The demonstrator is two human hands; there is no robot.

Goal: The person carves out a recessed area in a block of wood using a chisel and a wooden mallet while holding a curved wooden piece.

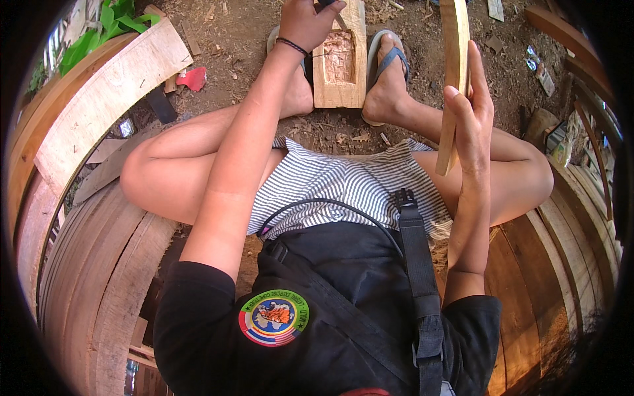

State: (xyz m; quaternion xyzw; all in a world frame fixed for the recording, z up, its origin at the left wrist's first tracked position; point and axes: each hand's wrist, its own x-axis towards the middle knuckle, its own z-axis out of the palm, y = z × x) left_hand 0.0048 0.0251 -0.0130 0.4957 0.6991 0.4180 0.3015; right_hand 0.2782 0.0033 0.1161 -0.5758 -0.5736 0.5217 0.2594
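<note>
My left hand (305, 25) is closed around the dark handle of a chisel (340, 20) at the top of the view. The chisel's blade slants toward the far end of a rough, hollowed recess in a pale wooden block (339, 98). That block lies on the ground between my feet. My right hand (474, 115) grips a long, flat-sided wooden bar (456, 59), thumb against one side and fingers on the other. The bar is raised above my right leg, apart from the block and the chisel; its far end runs out of view.
Sandaled feet (385, 72) flank the block on dirt ground (231, 39) strewn with wood chips. Curved planks (112, 99) with nails stand at the left, with green leaves (105, 33) behind. More planks (574, 198) stand at the right, near plastic litter (541, 71). A red scrap (192, 78) lies left.
</note>
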